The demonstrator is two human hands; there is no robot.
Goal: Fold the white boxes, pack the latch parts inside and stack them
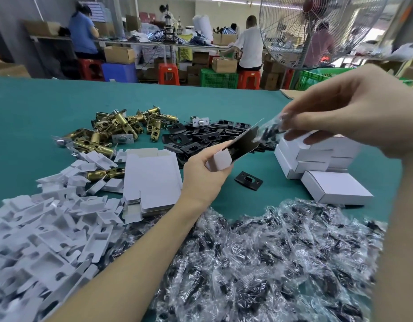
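Currently mid-pack: left hand grips an open white box tilted mouth-up toward the right, likely so parts drop in. Right hand fingertips pinch a clear screw bag at the box mouth. Supplies sit in reach: flat blanks, brass latches, black plates. Finished boxes stacked right.

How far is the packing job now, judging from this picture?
Done: several closed white boxes are stacked at the right. In hand: the left hand holds an open box, and the right hand brings a clear screw bag to it. Left: flat box blanks, brass latches, black plates and many bags remain.
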